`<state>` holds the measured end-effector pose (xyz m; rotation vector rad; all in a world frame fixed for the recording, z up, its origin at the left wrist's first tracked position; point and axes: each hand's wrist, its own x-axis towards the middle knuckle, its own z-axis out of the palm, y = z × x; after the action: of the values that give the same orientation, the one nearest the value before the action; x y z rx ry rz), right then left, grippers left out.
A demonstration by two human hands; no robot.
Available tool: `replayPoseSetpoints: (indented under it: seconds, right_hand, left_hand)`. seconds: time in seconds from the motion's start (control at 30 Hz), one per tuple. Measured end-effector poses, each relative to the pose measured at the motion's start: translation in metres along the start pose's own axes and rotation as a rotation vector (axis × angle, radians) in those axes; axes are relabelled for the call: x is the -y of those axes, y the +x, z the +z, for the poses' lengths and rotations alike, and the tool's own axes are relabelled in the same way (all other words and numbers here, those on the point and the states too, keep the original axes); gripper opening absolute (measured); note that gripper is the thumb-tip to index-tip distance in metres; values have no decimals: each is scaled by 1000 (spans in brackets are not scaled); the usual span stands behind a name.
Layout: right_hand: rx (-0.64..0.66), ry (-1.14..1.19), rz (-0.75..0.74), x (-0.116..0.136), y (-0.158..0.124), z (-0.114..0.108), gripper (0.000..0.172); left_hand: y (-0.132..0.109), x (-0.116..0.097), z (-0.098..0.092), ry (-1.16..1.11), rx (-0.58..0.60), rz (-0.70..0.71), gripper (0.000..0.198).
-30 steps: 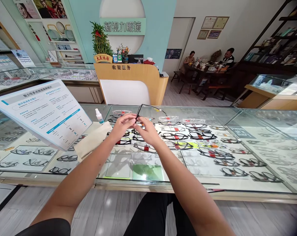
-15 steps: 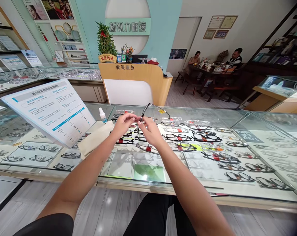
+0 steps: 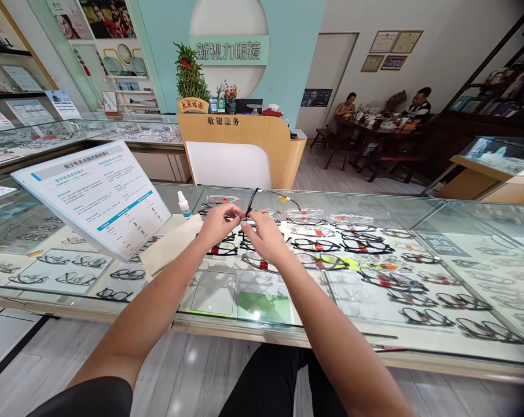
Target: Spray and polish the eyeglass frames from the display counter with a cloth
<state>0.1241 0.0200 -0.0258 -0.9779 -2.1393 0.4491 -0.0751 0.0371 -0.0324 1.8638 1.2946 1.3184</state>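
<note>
Spectacles [image 3: 252,201] between left hand [image 3: 217,223], right hand [image 3: 265,234]

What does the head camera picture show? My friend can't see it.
The left hand and right hand pinch a thin black pair of glasses above a glass counter filled with frames. A small spray bottle, a cloth and a tilted info sheet sit to the left.

The left hand [image 3: 217,223] and right hand [image 3: 265,235] hide the front of the glasses [image 3: 252,202]; only 1 temple shows.
</note>
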Motion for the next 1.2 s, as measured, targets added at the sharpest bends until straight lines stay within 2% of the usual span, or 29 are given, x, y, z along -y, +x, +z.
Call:
replayPoseSetpoints:
  seconds: [0.17,0.3,0.4,0.47,0.67,0.77,0.9,1.03,1.2]
  right_hand:
    - [-43,44,3,1,-1,0,29]
    - [-56,99,23,0,-1,1,33]
    - [-75,147,32,-2,0,0,36]
    - [-98,160,43,-5,0,-1,38]
    - [-105,127,97,-8,2,-5,40]
    - [-102,123,101,-8,2,-5,41]
    - [-96,122,110,-8,1,-6,41]
    - [-98,117,117,-9,2,-6,42]
    - [-101,113,105,-11,2,-7,41]
  left_hand:
    - [3,5,3,-145,51,-19,23]
    - [3,6,3,-150,59,-4,24]
    - [5,6,-4,-111,26,4,24]
    - [8,9,-15,-62,-62,18,20]
    - [24,31,-61,11,-480,72,13]
    - [30,42,-80,19,-642,74,13]
    - [32,50,-96,64,-787,37,12]
    - [31,54,-105,141,-921,-1,16]
    - [30,63,-107,189,-950,-72,20]
